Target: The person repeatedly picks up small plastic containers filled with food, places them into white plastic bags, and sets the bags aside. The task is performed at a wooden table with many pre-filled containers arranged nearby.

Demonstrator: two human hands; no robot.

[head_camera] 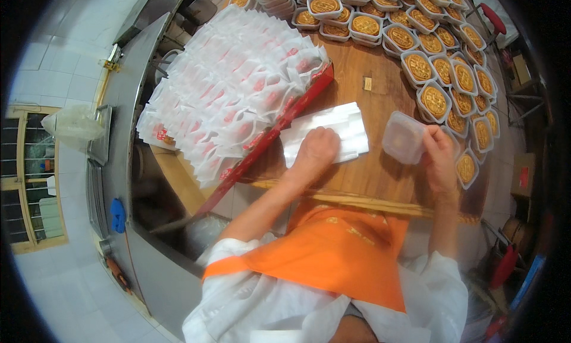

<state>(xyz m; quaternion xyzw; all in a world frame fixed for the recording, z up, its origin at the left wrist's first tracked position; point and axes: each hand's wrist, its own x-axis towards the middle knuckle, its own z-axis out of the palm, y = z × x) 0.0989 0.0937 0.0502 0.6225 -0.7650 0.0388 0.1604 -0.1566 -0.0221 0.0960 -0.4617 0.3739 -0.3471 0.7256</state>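
Note:
My left hand (319,146) rests with curled fingers on a pile of flat, shiny white packaging bags (352,133). Its fingertips are hidden beneath the knuckles, so whether it pinches a bag is unclear. My right hand (439,158) grips the right edge of a translucent plastic tray (401,140), tilted up above the wooden table (352,173). The tray's frosted wall hides most of what may be in it. Just right of that hand stand stacked trays of round, embossed golden mooncakes (466,168).
On the left, a red-edged shallow box (267,142) holds rows of white wrapped packets (241,75) with red print. More mooncake trays (366,26) cover the table's far side. The wooden front edge (357,198) runs before my orange apron (330,262). A metal counter (169,271) stands left.

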